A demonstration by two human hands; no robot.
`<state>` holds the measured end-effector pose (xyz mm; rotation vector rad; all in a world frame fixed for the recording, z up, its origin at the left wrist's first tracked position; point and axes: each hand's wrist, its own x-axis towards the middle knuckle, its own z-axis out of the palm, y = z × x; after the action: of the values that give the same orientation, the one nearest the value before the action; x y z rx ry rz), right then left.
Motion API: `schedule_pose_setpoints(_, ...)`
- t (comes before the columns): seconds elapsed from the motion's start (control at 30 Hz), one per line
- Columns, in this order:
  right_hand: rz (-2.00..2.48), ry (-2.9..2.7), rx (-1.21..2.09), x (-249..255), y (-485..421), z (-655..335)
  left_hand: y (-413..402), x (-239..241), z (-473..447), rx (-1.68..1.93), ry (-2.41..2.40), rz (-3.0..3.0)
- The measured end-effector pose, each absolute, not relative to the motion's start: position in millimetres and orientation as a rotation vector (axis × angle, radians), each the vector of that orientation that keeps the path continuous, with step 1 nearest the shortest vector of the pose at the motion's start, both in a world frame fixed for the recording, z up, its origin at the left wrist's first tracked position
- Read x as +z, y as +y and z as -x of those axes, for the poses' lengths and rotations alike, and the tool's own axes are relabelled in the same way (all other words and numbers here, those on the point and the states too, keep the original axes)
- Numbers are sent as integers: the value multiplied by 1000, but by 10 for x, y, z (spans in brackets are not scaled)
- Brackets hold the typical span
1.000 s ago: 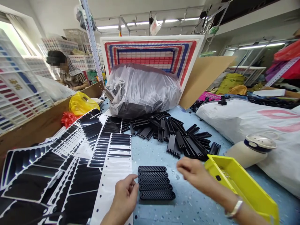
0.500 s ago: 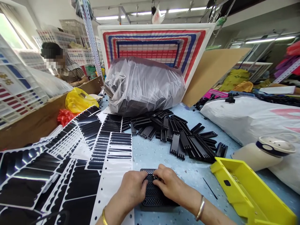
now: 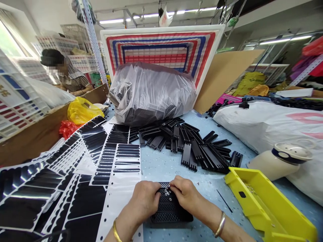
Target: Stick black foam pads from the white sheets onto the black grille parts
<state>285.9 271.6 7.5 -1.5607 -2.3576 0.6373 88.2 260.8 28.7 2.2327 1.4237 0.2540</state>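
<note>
R hand [image 3: 186, 194] hides pt of blk mesh bars [image 3: 164, 207]; silvery bits [image 3: 167, 192] too sm to ID.

Leaves room over blue tabletop [image 3: 209, 185] between right hand [image 3: 188, 195] and yellow bin [image 3: 282, 205], save a thin stick [image 3: 224, 200], but meets heaped strips [image 3: 186, 154] ahead.

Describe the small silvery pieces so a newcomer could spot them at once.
On the blue tabletop, find the black textured strips between the left hand and right hand. The small silvery pieces lie on top, ring-like and bright against black.
</note>
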Motion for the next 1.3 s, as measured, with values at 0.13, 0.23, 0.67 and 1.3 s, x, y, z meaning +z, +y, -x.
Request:
schedule_pose_setpoints(0.13,1581,-2372,570,78,2785,-2914,2621,259,-873,271,1443,-2219)
schedule_pose_setpoints(0.23,1555,-2421,544,107,2799,-2880,2660,258,-920,285,1421,-2240)
schedule_pose_setpoints(0.67,1708,-2273,567,127,2854,-3099,2774,267,-1120,196,1417,-2265)
schedule_pose_setpoints(1.3,1825,-1946,1070,-116,3162,-3175,2719,101,-895,356,1540,-2069)
